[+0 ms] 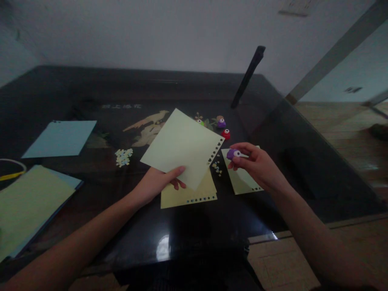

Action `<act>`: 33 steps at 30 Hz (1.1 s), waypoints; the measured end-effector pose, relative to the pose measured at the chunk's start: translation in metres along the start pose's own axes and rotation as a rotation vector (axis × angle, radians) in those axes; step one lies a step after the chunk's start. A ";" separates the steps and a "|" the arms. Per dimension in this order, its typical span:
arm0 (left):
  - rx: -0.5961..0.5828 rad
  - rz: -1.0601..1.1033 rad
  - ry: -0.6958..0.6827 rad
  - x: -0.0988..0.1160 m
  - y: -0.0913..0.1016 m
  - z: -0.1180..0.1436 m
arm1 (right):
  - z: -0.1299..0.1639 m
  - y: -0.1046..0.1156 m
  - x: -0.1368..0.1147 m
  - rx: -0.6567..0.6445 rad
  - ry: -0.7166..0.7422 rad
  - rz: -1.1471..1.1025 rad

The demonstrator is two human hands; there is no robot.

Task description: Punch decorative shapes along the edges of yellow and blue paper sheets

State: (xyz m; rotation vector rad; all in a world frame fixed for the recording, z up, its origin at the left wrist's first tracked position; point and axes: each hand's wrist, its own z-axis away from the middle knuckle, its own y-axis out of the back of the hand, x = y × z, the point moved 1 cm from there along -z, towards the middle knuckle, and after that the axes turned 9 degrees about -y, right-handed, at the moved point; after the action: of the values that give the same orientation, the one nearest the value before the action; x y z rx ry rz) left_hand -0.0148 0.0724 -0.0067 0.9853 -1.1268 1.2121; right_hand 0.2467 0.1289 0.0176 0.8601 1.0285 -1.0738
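My left hand (165, 180) grips a pale sheet of paper (182, 147) by its lower corner, thumb on top. A row of small punched shapes runs along that sheet's right edge. In my right hand (253, 163) is a purple craft punch (233, 154), held between thumb and fingers just right of the sheet and apart from it. Beneath the held sheet lies a yellow sheet (174, 198) with cut-outs along its near edge. Another pale sheet (242, 180) with punched holes lies under my right hand. Small paper cut-outs (217, 167) are scattered between the sheets.
Behind the held sheet stand a red punch (226, 134), a purple punch (221, 123) and a partly hidden green one (200, 122). A pile of cut-outs (123, 157) lies left. Farther left are a blue sheet (60, 139) and a paper stack (33, 206). A black upright bar (248, 76) rises at the back.
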 end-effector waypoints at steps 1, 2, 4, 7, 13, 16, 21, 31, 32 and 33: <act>0.008 0.007 -0.005 0.001 -0.006 -0.002 | 0.002 -0.001 0.004 -0.032 -0.041 -0.032; 0.014 0.011 -0.007 0.001 -0.012 -0.003 | 0.003 -0.002 0.007 -0.064 -0.072 -0.057; 0.019 0.021 -0.006 0.000 -0.022 -0.007 | 0.003 -0.005 0.010 -0.112 -0.107 -0.095; 0.024 0.017 -0.006 -0.005 -0.031 -0.009 | 0.002 -0.007 0.013 -0.156 -0.141 -0.163; 0.011 -0.109 -0.047 -0.004 -0.030 -0.003 | 0.003 -0.011 0.021 -0.246 -0.221 -0.288; -0.012 -0.125 -0.023 -0.001 -0.031 -0.002 | 0.003 -0.014 0.024 -0.251 -0.227 -0.331; -0.044 -0.185 0.003 -0.003 -0.030 -0.003 | 0.001 -0.016 0.027 -0.195 -0.246 -0.336; -0.083 -0.326 0.069 0.002 -0.029 -0.002 | 0.007 -0.016 0.025 -0.255 -0.325 -0.415; -0.084 -0.327 0.082 0.004 -0.029 -0.002 | 0.007 -0.016 0.025 -0.270 -0.326 -0.423; -0.084 -0.327 0.090 0.006 -0.030 -0.003 | 0.007 -0.016 0.025 -0.283 -0.327 -0.429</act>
State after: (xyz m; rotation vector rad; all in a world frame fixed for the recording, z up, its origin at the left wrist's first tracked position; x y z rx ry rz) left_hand 0.0149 0.0726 -0.0009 0.9956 -0.8980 0.9289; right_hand 0.2369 0.1111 -0.0051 0.2248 1.0757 -1.3348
